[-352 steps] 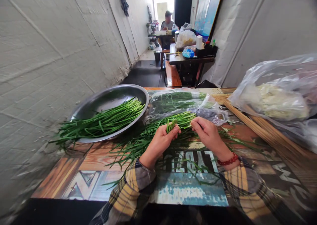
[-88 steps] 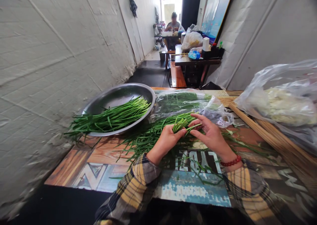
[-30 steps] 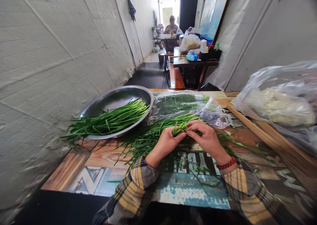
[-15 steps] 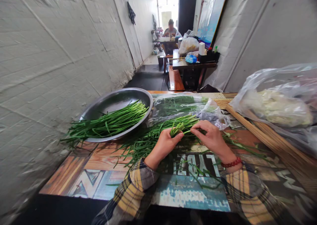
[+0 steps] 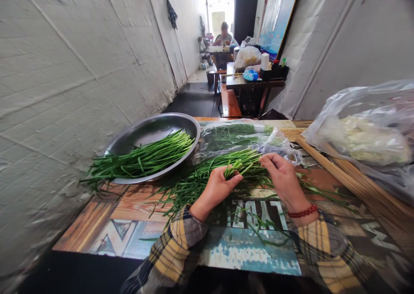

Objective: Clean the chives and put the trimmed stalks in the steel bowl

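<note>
My left hand is closed round a small bunch of garlic chives, its pale cut ends sticking out past the thumb. Just right of those ends, my right hand is pinched, thumb against fingers; whatever is between the fingertips is too small to make out. Beneath and behind both hands lies a loose pile of garlic chives. A steel basin on the left holds more chives, their leaf tips hanging over its rim. Behind the pile is a clear plastic bag with chives inside.
Scraps of leaf are scattered on the patterned tabletop. At right lie bundled wooden sticks beside a plastic bag of something pale. Further back, a second table carries bags and boxes, and a person sits beyond it.
My right hand has drawn slightly up and to the right, away from the bunch's cut ends. My left hand keeps its hold, nearly in the same place.
</note>
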`<move>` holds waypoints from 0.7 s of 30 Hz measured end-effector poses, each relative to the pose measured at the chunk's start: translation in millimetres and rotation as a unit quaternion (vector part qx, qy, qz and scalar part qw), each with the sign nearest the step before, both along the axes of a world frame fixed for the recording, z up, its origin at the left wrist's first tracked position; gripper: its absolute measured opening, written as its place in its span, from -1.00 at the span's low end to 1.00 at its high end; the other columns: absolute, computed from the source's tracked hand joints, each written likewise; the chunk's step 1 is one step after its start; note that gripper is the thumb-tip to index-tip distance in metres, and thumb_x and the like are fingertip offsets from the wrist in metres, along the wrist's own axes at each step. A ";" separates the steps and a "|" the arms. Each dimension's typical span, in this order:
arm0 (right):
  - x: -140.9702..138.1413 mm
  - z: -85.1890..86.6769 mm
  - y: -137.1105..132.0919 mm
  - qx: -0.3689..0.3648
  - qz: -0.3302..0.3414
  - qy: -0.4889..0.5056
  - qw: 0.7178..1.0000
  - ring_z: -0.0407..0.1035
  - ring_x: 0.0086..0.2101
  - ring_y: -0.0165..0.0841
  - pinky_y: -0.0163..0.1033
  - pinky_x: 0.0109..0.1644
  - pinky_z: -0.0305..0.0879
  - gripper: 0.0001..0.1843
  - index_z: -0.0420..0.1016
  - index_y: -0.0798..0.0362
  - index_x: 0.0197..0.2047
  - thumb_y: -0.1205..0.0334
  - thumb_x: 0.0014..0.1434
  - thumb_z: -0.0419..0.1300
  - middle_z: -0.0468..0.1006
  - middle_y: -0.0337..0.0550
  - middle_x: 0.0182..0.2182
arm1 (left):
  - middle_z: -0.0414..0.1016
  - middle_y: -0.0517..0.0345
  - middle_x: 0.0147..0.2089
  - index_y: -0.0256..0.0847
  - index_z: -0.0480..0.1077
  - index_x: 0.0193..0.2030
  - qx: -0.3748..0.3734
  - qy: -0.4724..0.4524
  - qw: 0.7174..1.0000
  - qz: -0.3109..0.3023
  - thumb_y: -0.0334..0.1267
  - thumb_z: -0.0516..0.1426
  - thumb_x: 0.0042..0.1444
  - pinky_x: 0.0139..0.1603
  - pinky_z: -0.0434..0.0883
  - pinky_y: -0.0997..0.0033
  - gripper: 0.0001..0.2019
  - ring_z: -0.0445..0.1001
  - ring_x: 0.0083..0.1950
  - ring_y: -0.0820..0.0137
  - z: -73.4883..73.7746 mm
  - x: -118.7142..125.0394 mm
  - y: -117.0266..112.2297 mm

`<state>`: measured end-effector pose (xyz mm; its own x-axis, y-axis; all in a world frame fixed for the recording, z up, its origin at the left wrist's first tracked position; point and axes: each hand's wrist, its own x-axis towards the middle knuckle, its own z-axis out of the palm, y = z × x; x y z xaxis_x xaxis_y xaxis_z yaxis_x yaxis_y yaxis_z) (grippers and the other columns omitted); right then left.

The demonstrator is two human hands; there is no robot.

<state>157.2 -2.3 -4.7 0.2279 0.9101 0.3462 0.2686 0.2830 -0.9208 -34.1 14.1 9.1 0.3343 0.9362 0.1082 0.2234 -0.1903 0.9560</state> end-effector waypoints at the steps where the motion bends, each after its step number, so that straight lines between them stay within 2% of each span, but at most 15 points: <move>1: 1.6 2.5 0.1 0.022 0.004 -0.031 0.999 0.36 -0.35 -0.32 -0.19 -0.23 0.30 -0.75 0.46 -0.01 -0.34 0.02 0.24 0.13 0.48 -0.21 -0.42 | 0.28 0.25 -0.53 -0.29 0.38 -0.52 -0.003 -0.002 1.000 -0.001 -0.22 0.22 -0.02 -0.42 0.15 0.50 -0.81 0.19 -0.46 0.50 0.4 0.0 0.0; 5: -2.1 13.7 -2.2 0.115 0.062 -0.198 0.971 0.39 -0.15 -0.22 -0.05 0.01 0.27 -0.90 0.51 -0.06 -0.25 0.15 0.18 0.21 0.55 -0.14 -0.26 | 0.29 0.23 -0.52 -0.30 0.39 -0.51 -0.025 -0.024 0.999 -0.018 -0.19 0.24 -0.04 -0.41 0.16 0.51 -0.79 0.20 -0.44 0.49 1.3 0.0 -0.2; 8: -9.6 13.3 -3.5 0.115 0.100 -0.226 0.962 0.39 -0.22 -0.24 -0.06 -0.05 0.28 -0.90 0.52 -0.05 -0.36 0.16 0.17 0.23 0.54 -0.15 -0.34 | 0.28 0.23 -0.52 -0.30 0.38 -0.50 -0.037 -0.036 0.998 -0.027 -0.14 0.25 -0.04 -0.41 0.17 0.51 -0.75 0.19 -0.44 0.50 1.8 -0.3 -0.4; 11: -16.7 6.1 -3.7 0.064 0.120 -0.122 0.983 0.37 -0.31 -0.30 -0.15 -0.16 0.29 -0.81 0.48 -0.01 -0.43 0.12 0.18 0.21 0.50 -0.18 -0.40 | 0.29 0.25 -0.53 -0.30 0.38 -0.50 -0.032 -0.035 0.998 -0.031 -0.14 0.25 -0.03 -0.40 0.18 0.51 -0.74 0.19 -0.45 0.51 1.7 -0.7 -0.3; 14: -24.4 -1.2 -4.4 -0.033 0.128 0.029 0.991 0.34 -0.36 -0.35 -0.23 -0.24 0.28 -0.79 0.48 0.02 -0.42 0.06 0.12 0.25 0.48 -0.23 -0.43 | 0.31 0.25 -0.52 -0.29 0.39 -0.50 -0.010 -0.031 0.999 -0.025 -0.18 0.25 -0.02 -0.39 0.19 0.50 -0.78 0.21 -0.44 0.50 0.0 -1.2 0.7; 18: -33.6 -6.2 -5.7 -0.145 0.147 0.200 0.958 0.30 -0.42 -0.41 -0.29 -0.32 0.24 -0.73 0.50 0.07 -0.42 0.03 0.00 0.34 0.48 -0.25 -0.46 | 0.33 0.24 -0.51 -0.29 0.39 -0.50 0.016 -0.010 1.000 -0.017 -0.24 0.24 -0.02 -0.38 0.20 0.50 -0.82 0.24 -0.43 0.48 -2.8 -1.3 1.8; 21: -32.6 -6.7 -4.1 -0.173 0.147 0.260 0.939 0.26 -0.46 -0.43 -0.31 -0.37 0.20 -0.71 0.50 0.07 -0.43 0.02 -0.07 0.37 0.45 -0.25 -0.47 | 0.35 0.24 -0.51 -0.29 0.39 -0.51 0.023 0.003 1.000 -0.019 -0.26 0.24 -0.02 -0.37 0.21 0.50 -0.83 0.26 -0.43 0.49 -3.4 -1.0 1.8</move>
